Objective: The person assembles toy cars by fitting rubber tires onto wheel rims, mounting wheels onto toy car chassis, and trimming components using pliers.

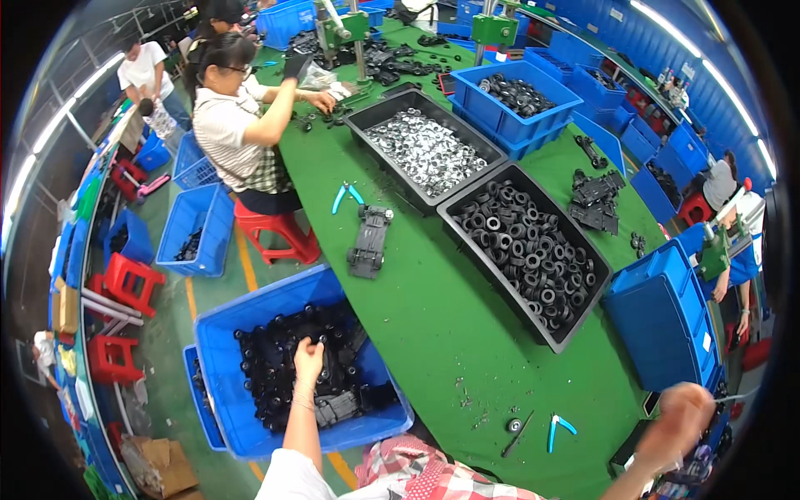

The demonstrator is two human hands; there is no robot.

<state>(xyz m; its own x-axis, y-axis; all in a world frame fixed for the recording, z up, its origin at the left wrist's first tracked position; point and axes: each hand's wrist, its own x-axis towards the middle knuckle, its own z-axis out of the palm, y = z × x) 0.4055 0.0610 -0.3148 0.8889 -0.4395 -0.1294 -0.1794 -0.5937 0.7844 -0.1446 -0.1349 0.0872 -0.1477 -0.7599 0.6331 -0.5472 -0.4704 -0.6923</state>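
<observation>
Black car parts (279, 354) lie under your half-curled left hand (307, 360); your right hand (685, 415) blurs. I can't tell either grip's hold. White label (707, 342): too tiny.

One fisheye view looks down from the person's head, near the hands (309, 360) (683, 421), facing far along the counter (417, 292).

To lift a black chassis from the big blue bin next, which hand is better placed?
Probably the left hand: it is at the black chassis pile in the blue bin. The right hand is far right, past the blue-handled nippers.
</observation>
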